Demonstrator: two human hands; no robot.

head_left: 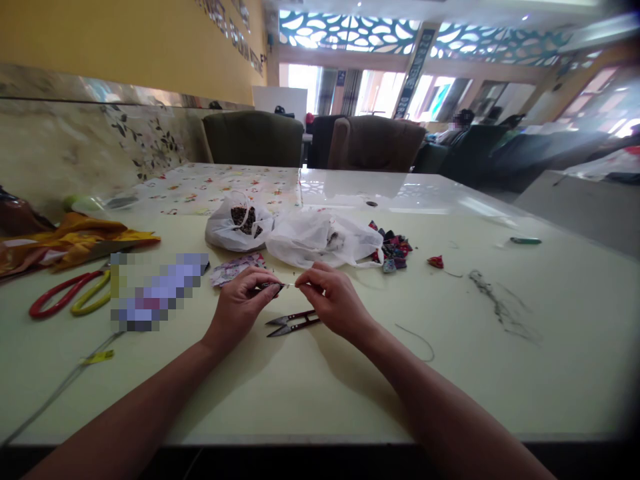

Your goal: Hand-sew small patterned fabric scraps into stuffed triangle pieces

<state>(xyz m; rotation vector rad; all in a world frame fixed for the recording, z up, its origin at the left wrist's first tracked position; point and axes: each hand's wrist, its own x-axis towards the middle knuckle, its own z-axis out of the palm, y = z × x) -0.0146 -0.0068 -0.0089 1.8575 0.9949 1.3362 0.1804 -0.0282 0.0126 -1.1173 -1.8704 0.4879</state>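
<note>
Over the middle of the pale table, my left hand pinches a small dark piece of fabric. My right hand is closed, thumb against fingertips, on a thin pale needle that points toward the fabric. Only a little space separates the two hands. Below them lie thread snips with dark handles, blades to the left, partly covered by my right hand. A patterned cloth is just beyond my left hand. Farther right sits a pile of small patterned fabric pieces, with a single red one apart.
Two white plastic bags stand behind my hands, one with dark filling, the other crumpled. Left are red-and-yellow scissors, orange cloth and a blurred-out object with a cable. Tangled thread and a green cutter lie right.
</note>
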